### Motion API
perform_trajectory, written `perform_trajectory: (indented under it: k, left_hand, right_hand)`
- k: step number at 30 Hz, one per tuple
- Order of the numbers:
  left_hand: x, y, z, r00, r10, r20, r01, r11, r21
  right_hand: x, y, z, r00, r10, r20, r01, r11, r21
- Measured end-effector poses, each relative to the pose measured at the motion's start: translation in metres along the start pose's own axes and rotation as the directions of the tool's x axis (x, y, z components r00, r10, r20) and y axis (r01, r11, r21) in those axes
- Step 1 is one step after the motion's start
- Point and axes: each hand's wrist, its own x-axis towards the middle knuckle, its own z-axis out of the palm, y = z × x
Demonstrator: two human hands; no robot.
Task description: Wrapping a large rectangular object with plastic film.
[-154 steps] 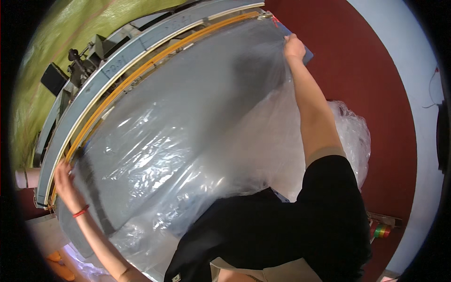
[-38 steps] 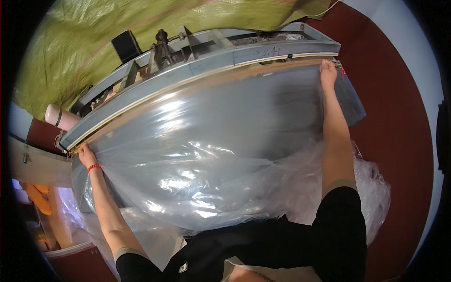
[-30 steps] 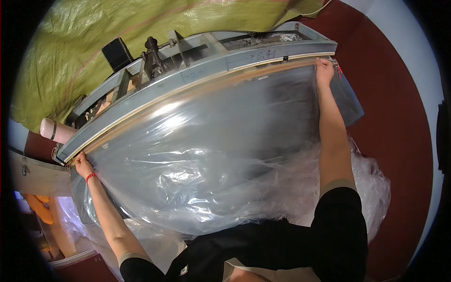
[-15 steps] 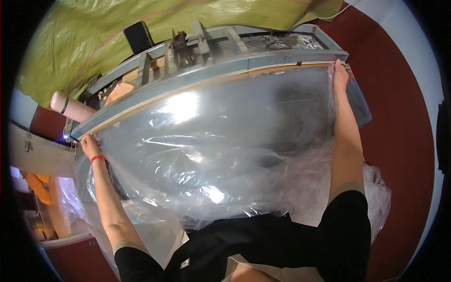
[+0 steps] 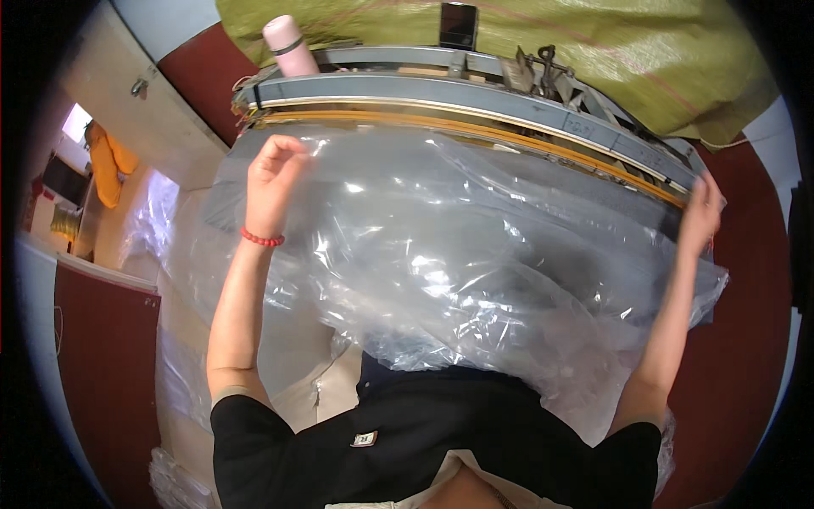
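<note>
A large sheet of clear plastic film [image 5: 424, 229], creased and shiny, spreads across the grey surface and drapes toward my body. My left hand [image 5: 275, 187], with a red bead bracelet at its wrist, is raised over the sheet's left side. Its thumb and fingers pinch the film's upper left corner, away from the long metal bar [image 5: 407, 89]. At the bar's right end, my right hand [image 5: 701, 216] has its fingers closed at the film's right edge; the fingertips are slightly blurred. Orange-brown strips [image 5: 475, 127] run along the near side of the bar.
On the frame behind the bar stand a pink bottle [image 5: 291, 49], a dark phone-like slab [image 5: 458, 25] and a metal clamp [image 5: 547, 72]. A yellow-green tarp [image 5: 644, 51] hangs behind. Leftward are a pale door [image 5: 140, 93] and orange gloves [image 5: 108, 161].
My left hand has come off the bar's left end, moving nearer and inward with the film. My right hand stays near the bar's right end. The view has turned left, and the orange-brown strips now show.
</note>
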Motion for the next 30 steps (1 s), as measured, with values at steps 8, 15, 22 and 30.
perform_trajectory:
  k: [8, 15, 22, 30]
  left_hand:
    - [-0.045, 0.044, -0.027, 0.989, 0.147, 0.026, -0.149, 0.953, 0.264]
    - [-0.087, 0.03, -0.059, 0.862, -0.391, 0.322, 0.196, 0.845, 0.498]
    - [-0.183, -0.063, -0.036, 0.618, -0.566, 0.545, 0.383, 0.823, 0.42]
    - [-0.229, -0.08, 0.036, 0.802, -0.164, 0.574, -0.196, 0.836, 0.513]
  right_hand:
    - [-0.12, -0.304, 0.129, 0.584, -0.764, 0.274, 0.27, 0.502, 0.822]
    - [-0.131, -0.221, 0.132, 0.529, -0.357, 0.77, -0.461, 0.641, 0.614]
    - [-0.069, 0.114, -0.034, 0.712, 0.559, 0.424, -0.629, 0.776, 0.033]
    - [-0.089, 0.288, -0.246, 0.706, 0.695, -0.136, -0.708, 0.697, -0.114]
